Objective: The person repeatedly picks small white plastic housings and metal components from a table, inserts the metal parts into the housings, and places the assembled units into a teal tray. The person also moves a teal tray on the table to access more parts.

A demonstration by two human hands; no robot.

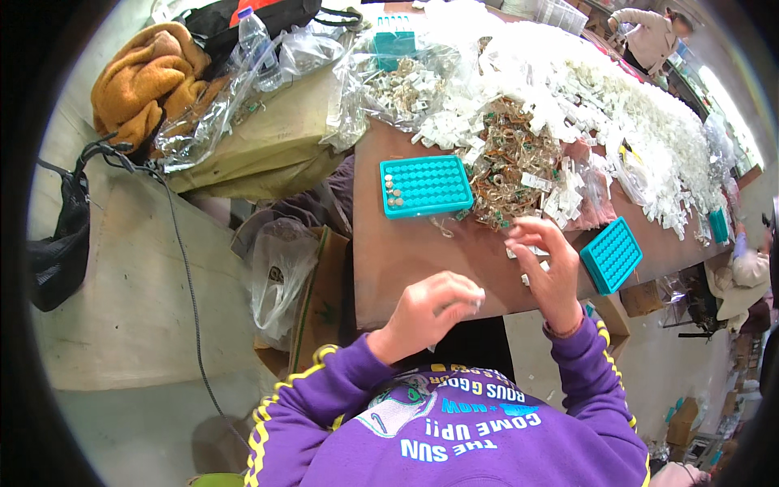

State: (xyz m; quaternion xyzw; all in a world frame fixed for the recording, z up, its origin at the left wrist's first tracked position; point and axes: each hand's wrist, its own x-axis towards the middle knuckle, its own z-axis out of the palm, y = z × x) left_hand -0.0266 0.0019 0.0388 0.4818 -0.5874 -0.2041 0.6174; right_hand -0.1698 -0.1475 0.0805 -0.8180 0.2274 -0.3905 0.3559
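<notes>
My left hand (430, 315) is raised over the table's near edge, its fingers curled together. Something small and whitish shows at its fingertips, too small to name. Just to the right, my right hand (552, 272) bends its thumb and fingertips close together at the near edge of a pile of small clear and brownish parts (511, 166). Whatever sits between those fingertips cannot be made out. A small white piece (525, 279) lies beside the right thumb. Beyond my left hand sits a teal tray (434, 180) with rows of cavities; several small round metallic pieces lie along its left side.
Another teal tray (610, 253) lies tilted at the table's right edge. White plastic parts (617, 97) are heaped across the far side. At left are a cloth-covered surface (268, 138), a bottle (256, 45) and a bagged carton (320, 284). Other people (649, 36) are farther off.
</notes>
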